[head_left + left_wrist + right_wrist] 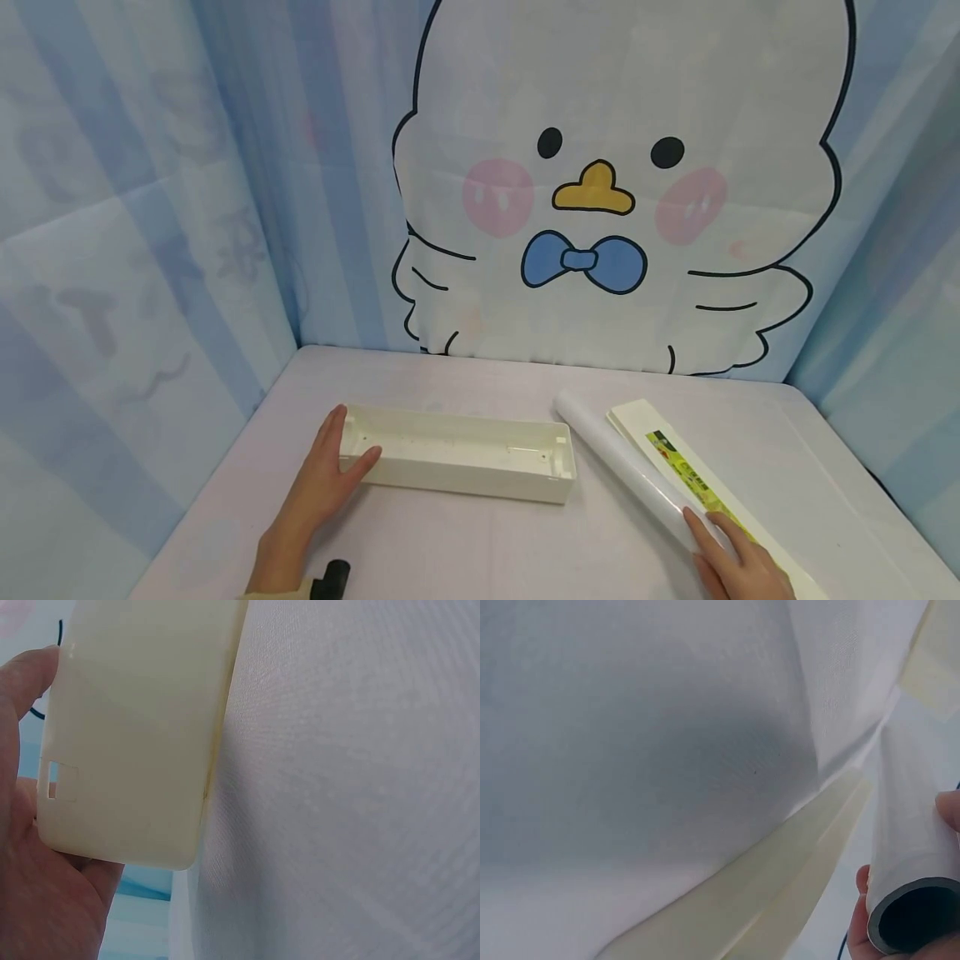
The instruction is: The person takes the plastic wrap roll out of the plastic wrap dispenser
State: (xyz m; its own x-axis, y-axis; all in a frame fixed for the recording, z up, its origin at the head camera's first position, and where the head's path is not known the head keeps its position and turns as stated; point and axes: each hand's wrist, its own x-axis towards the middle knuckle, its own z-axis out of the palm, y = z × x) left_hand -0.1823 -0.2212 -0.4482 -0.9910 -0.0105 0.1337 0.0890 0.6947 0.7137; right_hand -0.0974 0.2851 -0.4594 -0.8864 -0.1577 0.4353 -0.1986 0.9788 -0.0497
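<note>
A long cream plastic box (472,482), with its top uncovered, stands on the table left of centre. My left hand (318,492) grips its left end, thumb over the front wall and fingers round the far corner. The left wrist view shows the box's outer wall (139,735) close up, with a small slot. My right hand (738,560) holds the near part of a roll of clear plastic film (633,467). In the right wrist view, fingers and thumb lie on both sides of the roll (907,810), near its hollow tube end.
A long cream lid (645,415) with a yellow-green label (693,477) lies right of the roll, partly under my right hand in the head view. A white cloth covers the table (450,542). A curtain with a cartoon bird (615,83) hangs behind, with side curtains (112,250).
</note>
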